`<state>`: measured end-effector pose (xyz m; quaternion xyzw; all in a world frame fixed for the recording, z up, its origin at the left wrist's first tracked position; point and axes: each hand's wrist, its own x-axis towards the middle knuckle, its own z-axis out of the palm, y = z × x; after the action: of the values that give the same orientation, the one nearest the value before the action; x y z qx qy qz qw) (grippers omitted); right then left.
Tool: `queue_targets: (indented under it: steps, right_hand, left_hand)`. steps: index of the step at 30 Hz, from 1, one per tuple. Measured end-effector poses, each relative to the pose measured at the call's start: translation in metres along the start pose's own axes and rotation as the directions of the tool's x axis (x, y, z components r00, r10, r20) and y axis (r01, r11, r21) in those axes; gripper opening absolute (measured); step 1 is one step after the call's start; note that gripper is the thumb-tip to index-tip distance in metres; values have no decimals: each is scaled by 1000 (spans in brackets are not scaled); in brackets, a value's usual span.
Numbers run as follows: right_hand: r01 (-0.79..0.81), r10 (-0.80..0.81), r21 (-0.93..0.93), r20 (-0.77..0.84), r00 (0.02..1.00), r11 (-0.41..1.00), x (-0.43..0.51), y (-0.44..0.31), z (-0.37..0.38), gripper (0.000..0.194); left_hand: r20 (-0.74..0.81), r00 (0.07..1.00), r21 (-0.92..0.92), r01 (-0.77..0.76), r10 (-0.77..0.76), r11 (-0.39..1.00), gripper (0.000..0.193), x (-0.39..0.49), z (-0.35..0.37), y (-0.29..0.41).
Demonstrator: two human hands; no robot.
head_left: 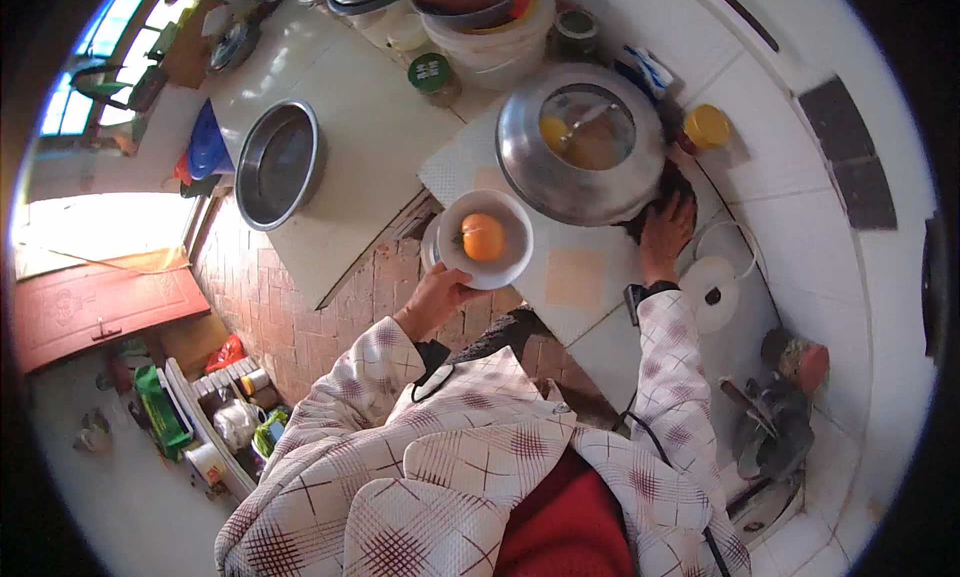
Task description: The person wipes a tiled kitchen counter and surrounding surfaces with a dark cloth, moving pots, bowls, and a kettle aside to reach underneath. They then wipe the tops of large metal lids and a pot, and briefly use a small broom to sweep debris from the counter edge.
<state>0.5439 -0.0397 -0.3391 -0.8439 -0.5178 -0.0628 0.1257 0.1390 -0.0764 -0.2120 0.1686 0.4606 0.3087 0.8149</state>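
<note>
My left hand (437, 301) grips a white bowl (523, 236) by its near rim, over the counter's edge. In the bowl sits a round orange-coloured fruit (483, 237). Another pale rim (430, 247) shows behind the bowl's left side. My right hand (666, 228) rests on a dark item (679, 183) beside a round metal lid (523, 153). Its grasp there is unclear. The lid has a glass window (589, 127) with yellow and brown shapes visible through it. A metal basin (281, 168) stands farther left on the counter.
A yellow-capped jar (706, 126) stands by the tiled wall, right of the lid. Behind are a green-lidded jar (427, 73) and a white bucket (480, 59) with a pan on top. A white round object (709, 307) and dark bags (776, 427) lie right of my arm.
</note>
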Motion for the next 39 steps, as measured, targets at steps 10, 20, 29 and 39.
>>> queue_targets:
  steps: [10, 20, 29, 39]
  right_hand:
    - [143, -111, 268, -132, 985, 953, 19, 21, 16, 52]
    - [180, -196, 152, 100, 975, 972, -74, -4, -34, 54]
    - [231, -253, 174, 115, 961, 957, -101, -16, -55, 58]
    - [209, -237, 147, 208, 949, 967, -99, -17, -63, 56]
  left_hand:
    - [12, 960, -123, -275, 279, 953, 37, 46, -89, 70]
    - [-126, 922, -343, -386, 365, 857, 38, 116, -112, 121]
    - [-119, 885, -277, -466, 451, 841, 37, 131, -98, 136]
    - [-13, 887, -138, -459, 461, 878, 32, 89, -57, 188]
